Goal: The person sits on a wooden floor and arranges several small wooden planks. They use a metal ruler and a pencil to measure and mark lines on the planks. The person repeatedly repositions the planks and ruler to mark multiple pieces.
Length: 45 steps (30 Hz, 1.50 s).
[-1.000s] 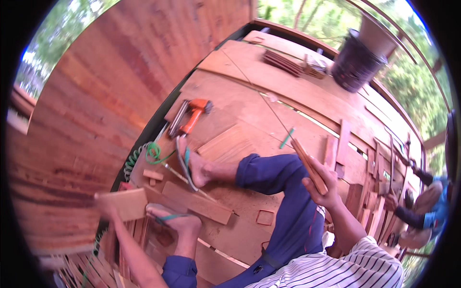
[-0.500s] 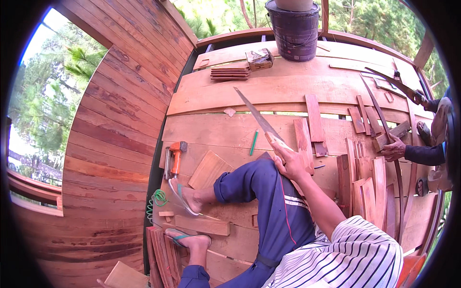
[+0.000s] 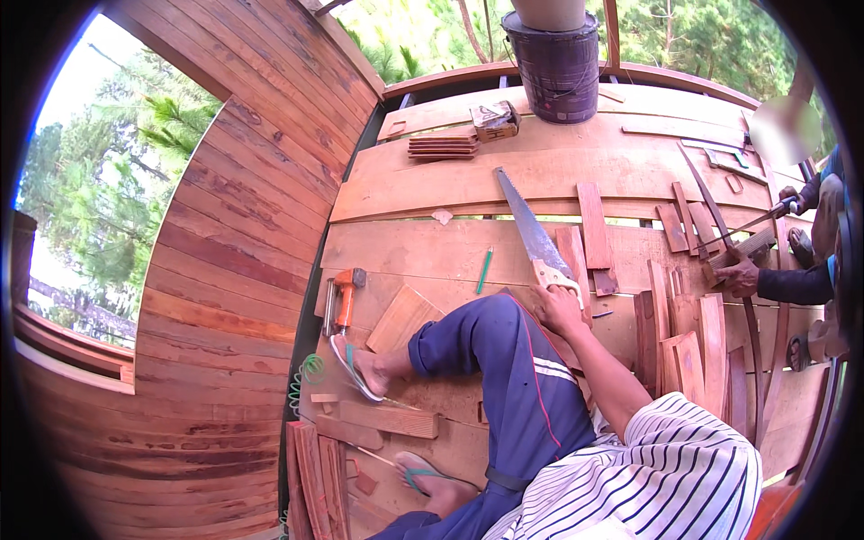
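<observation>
My right hand (image 3: 558, 310) is closed around the pale handle of a handsaw (image 3: 526, 216), above my raised knee. The saw's broad blade points away from me over the floor planks, its flat side showing. Beside the handle lie short reddish boards (image 3: 592, 220). A green pencil (image 3: 485, 270) rests on the planks left of the blade. My left hand is not in view.
An orange nail gun (image 3: 349, 292) lies by the left wall near a green coiled hose (image 3: 311, 367). A dark bucket (image 3: 558, 81) stands at the back. At right, a co-worker's hands (image 3: 742, 274) hold a wooden block and a saw. Cut boards (image 3: 684, 364) are piled nearby.
The handsaw has turned from nearly edge-on to flat side showing, its tip shifting right. My lower foot has moved right. A pale board at the lower left has gone out of view.
</observation>
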Motion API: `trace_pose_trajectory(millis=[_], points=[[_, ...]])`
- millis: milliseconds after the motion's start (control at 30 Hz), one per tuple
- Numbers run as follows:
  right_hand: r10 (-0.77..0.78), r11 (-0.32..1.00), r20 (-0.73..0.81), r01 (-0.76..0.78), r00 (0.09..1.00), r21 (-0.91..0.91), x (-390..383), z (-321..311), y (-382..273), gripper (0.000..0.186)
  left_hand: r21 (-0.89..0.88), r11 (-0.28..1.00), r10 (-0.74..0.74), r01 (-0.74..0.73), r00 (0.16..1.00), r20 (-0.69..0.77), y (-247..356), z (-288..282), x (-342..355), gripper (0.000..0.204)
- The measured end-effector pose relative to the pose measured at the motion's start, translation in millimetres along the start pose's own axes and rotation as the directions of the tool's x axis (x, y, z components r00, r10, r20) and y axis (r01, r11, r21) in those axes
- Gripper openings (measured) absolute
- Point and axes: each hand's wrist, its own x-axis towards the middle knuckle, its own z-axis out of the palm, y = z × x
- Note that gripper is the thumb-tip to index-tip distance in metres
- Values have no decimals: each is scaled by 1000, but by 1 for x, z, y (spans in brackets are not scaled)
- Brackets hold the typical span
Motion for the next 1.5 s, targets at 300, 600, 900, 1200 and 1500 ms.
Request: trace_pose_trajectory(millis=[300, 600, 900, 1200, 1500], points=[[57, 965, -59, -40, 997, 261, -9, -43, -25, 43, -48, 912, 365, -408, 859, -360, 127, -131, 23, 80], [-116, 760, 24, 73, 993, 646, -33, -124, -107, 46, -29, 647, 597, -762, 529, -603, 271, -273, 17, 79], [-730, 402, -200, 648, 653, 647, -92, -286, -243, 54, -263, 274, 871, -925, 355, -339, 348, -295, 38, 65], [-980, 113, -110, 917, 167, 382, -118, -353, -424, 98, -348, 225, 958, -910, 272, -94, 390, -102, -42, 44], [-941, 318, 198, 915, 273, 249, -92, -330, -489, 61, -275, 137, 967, -952, 188, -170, 408, -21, -32, 48]])
